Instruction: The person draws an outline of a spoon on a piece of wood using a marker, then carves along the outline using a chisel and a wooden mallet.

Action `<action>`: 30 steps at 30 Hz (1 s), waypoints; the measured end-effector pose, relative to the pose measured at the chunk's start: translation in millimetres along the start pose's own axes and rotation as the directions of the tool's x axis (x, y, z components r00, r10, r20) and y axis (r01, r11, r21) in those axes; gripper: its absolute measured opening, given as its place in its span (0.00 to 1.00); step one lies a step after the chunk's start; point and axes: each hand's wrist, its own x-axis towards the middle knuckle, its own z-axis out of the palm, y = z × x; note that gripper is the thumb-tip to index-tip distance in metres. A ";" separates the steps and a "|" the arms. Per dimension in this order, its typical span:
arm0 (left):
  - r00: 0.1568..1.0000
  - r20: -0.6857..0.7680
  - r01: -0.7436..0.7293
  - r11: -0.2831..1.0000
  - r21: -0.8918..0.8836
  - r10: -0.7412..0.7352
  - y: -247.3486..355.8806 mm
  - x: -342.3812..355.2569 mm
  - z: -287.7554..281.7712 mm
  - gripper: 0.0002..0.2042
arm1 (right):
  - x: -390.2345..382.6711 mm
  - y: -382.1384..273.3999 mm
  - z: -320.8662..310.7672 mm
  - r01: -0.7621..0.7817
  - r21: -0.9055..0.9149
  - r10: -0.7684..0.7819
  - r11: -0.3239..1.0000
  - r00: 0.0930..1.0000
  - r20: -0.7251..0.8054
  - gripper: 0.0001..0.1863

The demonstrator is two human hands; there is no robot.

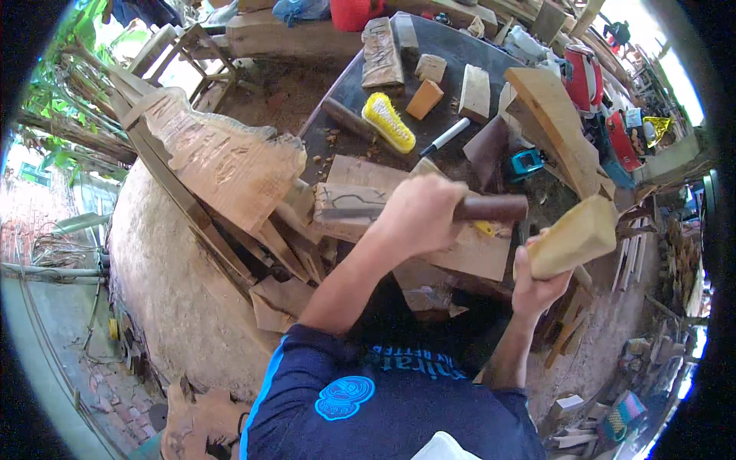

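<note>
My left hand [425, 215] is closed around a chisel. Its dark brown round handle [497, 208] sticks out to the right of the fist, and its blade [349, 214] points left across a wood block [337, 198] with dark lines on its top. Beneath that block lies a wider flat board [479, 257]. To the right, raised off the work, my right hand [540, 290] grips a wooden mallet [576, 238] with a pale, squared body. Between the two hands there is a gap, and the mallet is apart from the chisel handle.
On the dark table beyond lie a yellow brush [387, 123] with white bristles, a marker [445, 137], wood offcuts [475, 93] and a teal tool [526, 163]. A curved plank [556, 115] stands at right. At left, a carved slab [230, 165] rests on wood pieces.
</note>
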 end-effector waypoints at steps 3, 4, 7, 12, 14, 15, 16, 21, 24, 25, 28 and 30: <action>0.992 0.099 -0.093 0.990 0.102 0.083 3.3 -20.8 2.6 0.15 | -14.2 8.2 -25.5 -0.070 -0.054 0.066 0.996 0.996 -0.064 0.30; 0.992 0.116 -0.062 0.987 0.146 0.045 2.6 -27.2 1.3 0.19 | -19.5 13.9 -37.8 -0.125 -0.077 0.118 0.989 0.989 -0.088 0.32; 0.992 0.119 0.016 0.975 0.222 -0.043 -8.0 -34.8 6.8 0.26 | -31.3 23.8 -62.7 -0.188 -0.114 0.176 0.976 0.979 -0.106 0.32; 0.981 0.099 0.135 0.950 0.283 -0.169 -3.3 -27.3 18.8 0.27 | -32.8 28.3 -71.9 -0.191 0.016 0.190 0.981 0.959 -0.212 0.32; 0.980 0.077 0.154 0.948 0.279 -0.182 -2.8 -27.8 18.6 0.26 | -30.3 28.8 -79.6 -0.173 -0.027 0.165 0.985 0.969 -0.185 0.31; 0.979 0.058 0.171 0.947 0.270 -0.193 -3.2 -28.3 18.5 0.25 | -29.0 26.7 -81.8 -0.172 -0.030 0.164 0.985 0.970 -0.182 0.31; 0.980 0.056 0.171 0.947 0.273 -0.193 -5.1 -28.8 19.3 0.25 | -28.7 25.7 -83.4 -0.170 -0.035 0.161 0.985 0.970 -0.180 0.30; 0.988 -0.014 0.153 0.958 0.242 -0.154 -7.6 -30.8 19.0 0.25 | -34.2 29.5 -81.9 -0.168 0.002 0.165 0.986 0.972 -0.166 0.30; 0.988 -0.105 0.140 0.962 0.237 -0.117 7.1 -27.6 12.1 0.14 | -35.0 27.9 -77.8 -0.192 0.013 0.191 0.981 0.968 -0.165 0.30; 0.986 -0.109 0.147 0.961 0.236 -0.124 14.5 -24.8 7.2 0.14 | -36.4 27.5 -78.8 -0.230 -0.016 0.225 0.973 0.962 -0.154 0.30; 0.994 -0.058 0.095 0.986 0.138 -0.088 31.2 -9.5 -8.1 0.12 | -34.6 29.3 -81.4 -0.187 -0.012 0.183 0.982 0.972 -0.148 0.30; 0.989 -0.138 -0.056 0.998 0.037 0.061 33.7 2.0 -13.5 0.08 | -34.2 30.5 -85.3 -0.180 -0.019 0.175 0.984 0.974 -0.142 0.30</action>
